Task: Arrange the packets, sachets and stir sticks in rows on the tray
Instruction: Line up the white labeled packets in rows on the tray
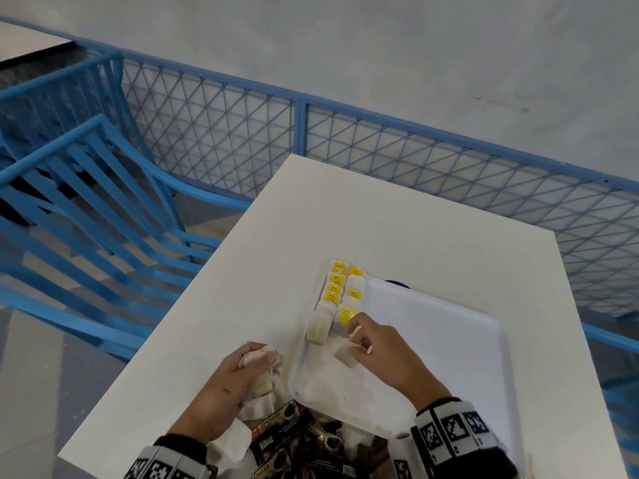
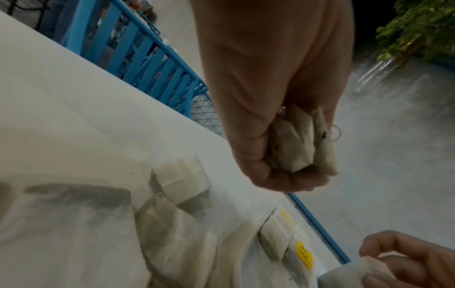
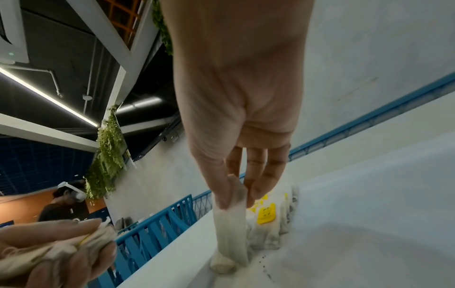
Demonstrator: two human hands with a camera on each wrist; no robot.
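We see the right hand (image 1: 383, 354) over the near left part of the white tray (image 1: 449, 340), its thumb and fingers (image 3: 261, 181) pinching the top of one tea sachet (image 3: 230, 233) that hangs below them with its lower end touching the tray floor. Just beyond it, along the tray's left edge, two rows of sachets (image 1: 337, 299) lie close together, several showing yellow tags. The left hand (image 1: 238, 378) rests on the white surface (image 1: 380, 216) just left of the tray, its fingers curled round a bunch of sachets (image 2: 300, 144); how many it holds we cannot tell, as they are crumpled together. More loose sachets lie on the surface under and beside that hand. At the near edge, between the wrists, lies a heap of dark coffee packets (image 1: 294, 440).
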